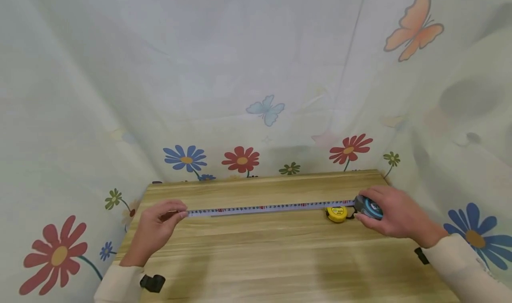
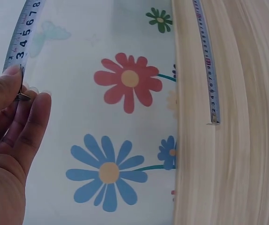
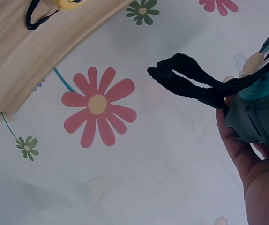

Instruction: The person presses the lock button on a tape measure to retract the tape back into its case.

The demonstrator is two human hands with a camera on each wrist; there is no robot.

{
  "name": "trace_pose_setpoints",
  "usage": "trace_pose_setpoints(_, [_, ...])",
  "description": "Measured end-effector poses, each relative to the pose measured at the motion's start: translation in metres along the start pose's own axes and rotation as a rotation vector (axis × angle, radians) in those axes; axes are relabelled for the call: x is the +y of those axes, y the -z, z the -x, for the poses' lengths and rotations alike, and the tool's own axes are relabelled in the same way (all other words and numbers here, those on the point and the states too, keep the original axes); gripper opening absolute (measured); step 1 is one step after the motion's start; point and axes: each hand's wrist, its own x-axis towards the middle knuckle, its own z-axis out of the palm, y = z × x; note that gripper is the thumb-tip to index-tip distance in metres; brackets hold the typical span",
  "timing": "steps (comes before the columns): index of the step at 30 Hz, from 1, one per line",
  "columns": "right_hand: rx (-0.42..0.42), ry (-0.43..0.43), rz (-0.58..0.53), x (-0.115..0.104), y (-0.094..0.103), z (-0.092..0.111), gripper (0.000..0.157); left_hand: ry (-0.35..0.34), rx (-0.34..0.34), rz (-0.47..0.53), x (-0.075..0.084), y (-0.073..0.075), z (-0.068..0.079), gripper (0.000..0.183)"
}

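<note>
My left hand [image 1: 155, 226] pinches the hooked end of a steel tape blade [image 2: 24, 42] between thumb and fingers. The blade stretches nearly level across the head view to a grey and blue tape measure [image 1: 369, 207], which my right hand [image 1: 398, 210] grips around its case. A black wrist strap [image 3: 190, 79] hangs off that case in the right wrist view. On the table lies a yellow tape measure [image 1: 336, 214], just left of my right hand in the head view. A second pulled-out blade [image 2: 208, 65] lies flat on the wood, its hook facing the left side; the raised blade mostly covers it in the head view.
The wood-grain table [image 1: 248, 254] has its back edge close to a pale curtain [image 1: 224, 72] printed with flowers and butterflies. This curtain also hangs at both sides. A black strap [image 3: 33, 21] is attached to the yellow case. Dark bands [image 1: 153, 283] sit at the sleeves.
</note>
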Motion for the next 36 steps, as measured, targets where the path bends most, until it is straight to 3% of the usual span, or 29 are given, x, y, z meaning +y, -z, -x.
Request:
trace_pose_setpoints(10, [0.034, -0.003, 0.028, -0.002, 0.014, -0.008, 0.043, 0.044, 0.019, 0.029, 0.011, 0.008, -0.008, 0.016])
trace_pose_setpoints(18, [0.020, -0.017, 0.037, -0.008, 0.025, -0.012, 0.044, 0.007, 0.044, 0.088, 0.018, 0.014, -0.013, 0.018])
trace_pose_setpoints(36, [-0.043, -0.030, 0.017, -0.013, 0.036, -0.017, 0.039, -0.019, 0.062, 0.074, 0.016, 0.018, -0.014, 0.016])
